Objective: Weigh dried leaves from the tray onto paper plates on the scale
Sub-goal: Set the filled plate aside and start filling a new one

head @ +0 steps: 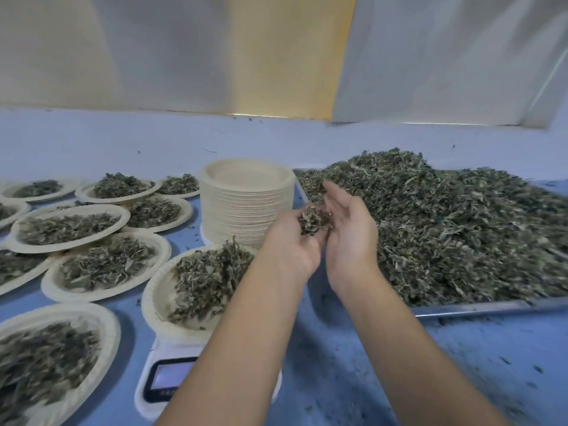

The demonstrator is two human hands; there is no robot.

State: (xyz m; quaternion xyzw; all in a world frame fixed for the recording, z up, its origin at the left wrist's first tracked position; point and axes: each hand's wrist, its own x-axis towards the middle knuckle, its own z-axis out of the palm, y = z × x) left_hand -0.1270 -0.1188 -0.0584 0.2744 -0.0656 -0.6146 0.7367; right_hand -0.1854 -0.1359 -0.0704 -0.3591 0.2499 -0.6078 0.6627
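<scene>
A big heap of dried leaves fills the metal tray on the right. A white scale with a lit display stands at the lower centre, carrying a paper plate piled with leaves. Both my hands hover between that plate and the tray's left end. My left hand cups a small clump of leaves in curled fingers. My right hand is held beside it, palm turned inward, fingers straight, touching the clump.
A tall stack of empty paper plates stands behind my hands. Several filled paper plates cover the blue table to the left. Leaf crumbs are scattered on the table near the tray's front edge. A wall rises behind.
</scene>
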